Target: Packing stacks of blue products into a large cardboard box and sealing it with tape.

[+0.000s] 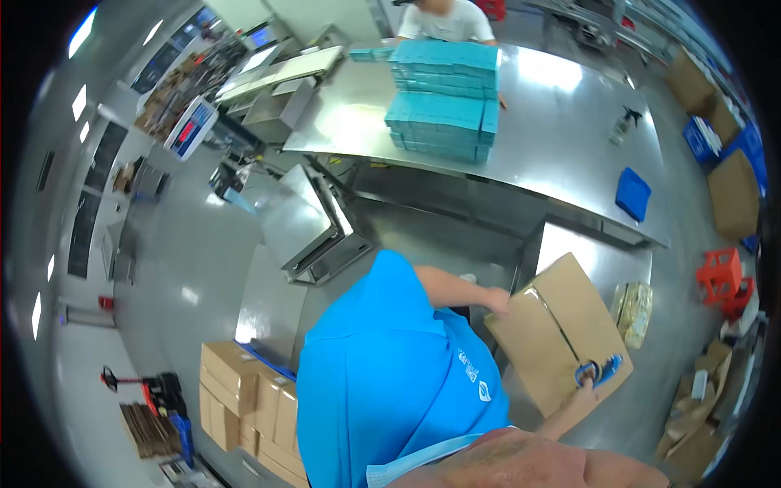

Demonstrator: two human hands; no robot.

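A brown cardboard box [561, 317] lies closed on a low steel stand, with a strip of tape running along its middle seam. At the box's left edge is my left hand [495, 302], its fingers closed on the cardboard. My right hand [581, 396] grips a blue hand-held tape dispenser [606, 371] over the near right end of the seam. The fingers of that hand are partly hidden by the dispenser.
Ahead stands a long steel table [561, 154] with stacked turquoise packs [443, 106], a spray bottle [624, 126] and a blue bag [632, 194]. A person [443, 20] works behind it. Cartons [244, 390] are stacked at left; red stools [719, 275] stand at right.
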